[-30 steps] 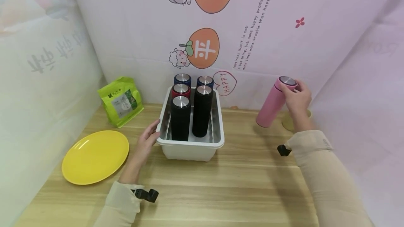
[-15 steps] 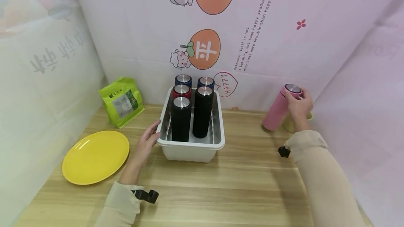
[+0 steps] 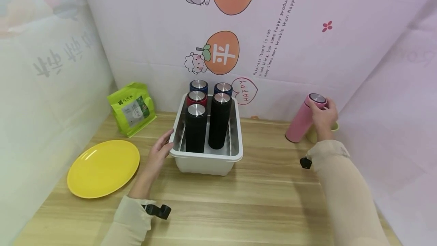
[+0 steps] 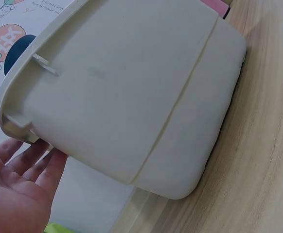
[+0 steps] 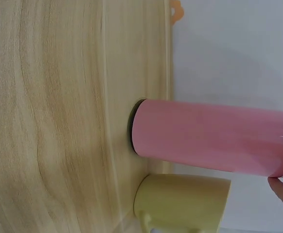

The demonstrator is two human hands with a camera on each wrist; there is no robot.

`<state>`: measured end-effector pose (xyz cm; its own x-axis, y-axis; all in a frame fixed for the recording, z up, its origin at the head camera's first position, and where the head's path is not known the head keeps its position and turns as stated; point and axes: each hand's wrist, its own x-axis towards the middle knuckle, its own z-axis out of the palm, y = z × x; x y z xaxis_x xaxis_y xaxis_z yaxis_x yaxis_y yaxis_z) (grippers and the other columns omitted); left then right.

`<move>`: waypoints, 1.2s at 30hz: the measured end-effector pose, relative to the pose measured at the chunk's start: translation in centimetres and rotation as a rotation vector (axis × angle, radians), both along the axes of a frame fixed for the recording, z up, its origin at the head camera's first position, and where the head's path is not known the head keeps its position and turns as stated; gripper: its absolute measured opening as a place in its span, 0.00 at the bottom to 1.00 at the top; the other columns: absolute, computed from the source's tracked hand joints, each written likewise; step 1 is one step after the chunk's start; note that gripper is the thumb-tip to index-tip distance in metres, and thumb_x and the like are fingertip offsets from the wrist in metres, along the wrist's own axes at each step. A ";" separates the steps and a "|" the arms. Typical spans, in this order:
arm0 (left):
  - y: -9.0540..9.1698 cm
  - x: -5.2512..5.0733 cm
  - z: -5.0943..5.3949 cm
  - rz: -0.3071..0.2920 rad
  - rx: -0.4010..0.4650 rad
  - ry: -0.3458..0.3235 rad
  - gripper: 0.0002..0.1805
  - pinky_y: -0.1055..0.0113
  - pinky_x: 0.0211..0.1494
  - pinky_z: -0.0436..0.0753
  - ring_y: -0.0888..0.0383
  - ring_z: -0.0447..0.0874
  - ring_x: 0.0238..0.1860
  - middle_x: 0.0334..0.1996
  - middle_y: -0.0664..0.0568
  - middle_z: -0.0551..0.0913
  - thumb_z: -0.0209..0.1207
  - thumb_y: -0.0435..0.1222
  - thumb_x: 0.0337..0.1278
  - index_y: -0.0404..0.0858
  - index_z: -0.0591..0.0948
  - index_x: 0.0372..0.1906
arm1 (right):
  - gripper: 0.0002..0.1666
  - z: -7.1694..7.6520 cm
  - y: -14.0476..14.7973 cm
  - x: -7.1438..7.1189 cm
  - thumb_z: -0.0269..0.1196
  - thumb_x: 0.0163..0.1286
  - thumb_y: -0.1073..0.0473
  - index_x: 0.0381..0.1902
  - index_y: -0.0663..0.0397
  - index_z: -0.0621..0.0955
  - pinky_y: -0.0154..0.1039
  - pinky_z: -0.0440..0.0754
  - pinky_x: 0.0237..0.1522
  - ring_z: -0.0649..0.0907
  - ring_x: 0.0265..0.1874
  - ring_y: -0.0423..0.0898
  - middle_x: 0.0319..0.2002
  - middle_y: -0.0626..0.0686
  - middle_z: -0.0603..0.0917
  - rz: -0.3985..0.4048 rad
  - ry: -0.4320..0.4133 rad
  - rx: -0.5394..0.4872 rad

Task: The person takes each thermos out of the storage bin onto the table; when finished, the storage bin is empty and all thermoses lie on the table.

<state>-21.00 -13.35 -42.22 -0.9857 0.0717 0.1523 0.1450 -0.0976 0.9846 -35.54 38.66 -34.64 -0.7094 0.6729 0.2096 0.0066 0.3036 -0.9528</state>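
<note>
Wall (image 3: 153, 29) reads "HAPPY"; right hand (image 3: 324, 116) grips pink bottle (image 3: 300, 124), left hand (image 3: 161, 150) holds bin's rim (image 3: 206, 157).

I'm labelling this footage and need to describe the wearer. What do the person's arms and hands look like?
The left sleeve and right sleeve are long and pale beige, creased near the cuffs. The left hand and right hand wear no gloves. A black strapped device shows by the left cuff; a small black piece shows by the right cuff.
</note>
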 end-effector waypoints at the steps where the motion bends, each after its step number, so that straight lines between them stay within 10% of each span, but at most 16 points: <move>1: 0.0 0.0 0.0 0.001 -0.001 0.000 0.27 0.49 0.70 0.58 0.43 0.53 0.71 0.74 0.37 0.54 0.43 0.29 0.73 0.30 0.57 0.74 | 0.39 -0.1 0.0 -0.1 0.75 0.54 0.46 0.63 0.47 0.77 0.31 0.72 0.57 0.75 0.56 0.43 0.62 0.52 0.76 0.003 0.004 -0.006; 21: 0.0 0.0 0.0 0.007 0.001 -0.001 0.28 0.49 0.70 0.59 0.44 0.55 0.71 0.73 0.37 0.55 0.44 0.29 0.72 0.30 0.58 0.73 | 0.50 0.2 0.4 0.1 0.72 0.57 0.44 0.73 0.48 0.64 0.33 0.68 0.62 0.69 0.65 0.45 0.69 0.55 0.67 0.086 -0.056 0.011; 36: 0.0 -0.1 0.1 0.009 -0.002 -0.010 0.28 0.50 0.70 0.59 0.45 0.54 0.71 0.74 0.38 0.55 0.44 0.30 0.73 0.31 0.58 0.74 | 0.48 5.6 -2.7 2.0 0.67 0.62 0.43 0.75 0.48 0.61 0.32 0.55 0.67 0.59 0.69 0.42 0.71 0.50 0.62 0.140 0.046 0.285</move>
